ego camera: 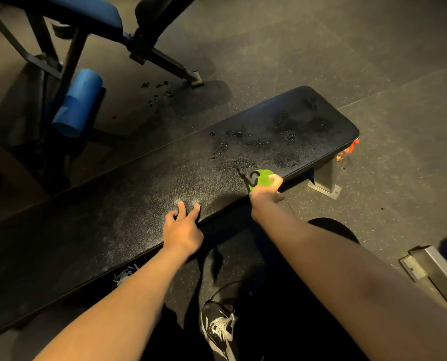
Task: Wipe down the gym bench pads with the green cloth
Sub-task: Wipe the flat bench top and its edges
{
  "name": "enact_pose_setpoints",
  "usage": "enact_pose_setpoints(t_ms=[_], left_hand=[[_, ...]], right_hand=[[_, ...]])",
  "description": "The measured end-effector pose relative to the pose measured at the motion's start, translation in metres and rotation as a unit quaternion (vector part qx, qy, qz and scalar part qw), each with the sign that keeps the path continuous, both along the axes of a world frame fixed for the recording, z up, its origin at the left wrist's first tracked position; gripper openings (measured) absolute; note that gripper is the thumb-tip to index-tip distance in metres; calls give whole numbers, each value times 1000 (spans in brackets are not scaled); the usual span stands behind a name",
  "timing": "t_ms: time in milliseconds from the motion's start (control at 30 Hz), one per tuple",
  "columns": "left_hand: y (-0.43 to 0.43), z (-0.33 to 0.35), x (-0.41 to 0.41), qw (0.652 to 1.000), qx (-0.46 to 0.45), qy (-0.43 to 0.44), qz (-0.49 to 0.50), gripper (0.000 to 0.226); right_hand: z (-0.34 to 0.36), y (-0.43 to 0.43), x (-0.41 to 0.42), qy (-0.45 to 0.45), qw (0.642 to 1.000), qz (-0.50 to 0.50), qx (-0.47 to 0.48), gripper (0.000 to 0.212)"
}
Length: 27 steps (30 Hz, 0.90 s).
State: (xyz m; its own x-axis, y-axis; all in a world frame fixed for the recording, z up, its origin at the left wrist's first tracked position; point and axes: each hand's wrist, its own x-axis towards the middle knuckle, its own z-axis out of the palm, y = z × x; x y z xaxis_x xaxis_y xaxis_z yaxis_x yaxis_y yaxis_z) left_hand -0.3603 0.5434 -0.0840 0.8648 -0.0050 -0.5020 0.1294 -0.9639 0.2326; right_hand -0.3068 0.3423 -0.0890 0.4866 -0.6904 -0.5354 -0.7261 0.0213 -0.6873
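Observation:
A long black bench pad [144, 194] runs diagonally from lower left to upper right, with wet droplets and smears on its far half. My right hand [266, 190] grips the bunched green cloth [262, 178] at the pad's near edge, beside the wet patch. A black loop sticks out of the cloth. My left hand [182, 229] rests on the near edge of the pad, fingers spread and pressing on the surface.
A blue-padded machine [87, 11] with a blue foam roller [78, 102] stands at the upper left on a black frame. Wet spots mark the rubber floor [157, 93]. A grey metal bench foot [323, 182] sits right; another metal piece [435, 274] lies lower right. My shoe [218, 328] is below.

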Motion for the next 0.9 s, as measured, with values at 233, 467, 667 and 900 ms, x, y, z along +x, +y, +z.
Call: enact_pose_setpoints(t_ms=[233,467,667,900], left_hand=[[-3,7,4,999,-16,43,7,81],[-5,29,12,959,-240,53,143,50],[-35,56,-9,815,-518,68,252,35],[-47,79,-24,814,-499,26,295,24]], right_hand=[[-10,68,-35,-35,991,91,96,38],[13,53,-55,-101,974,171,105,43],[34,40,-76,-153,940,303,16,85],[96,31,-86,-123,911,374,122,32]])
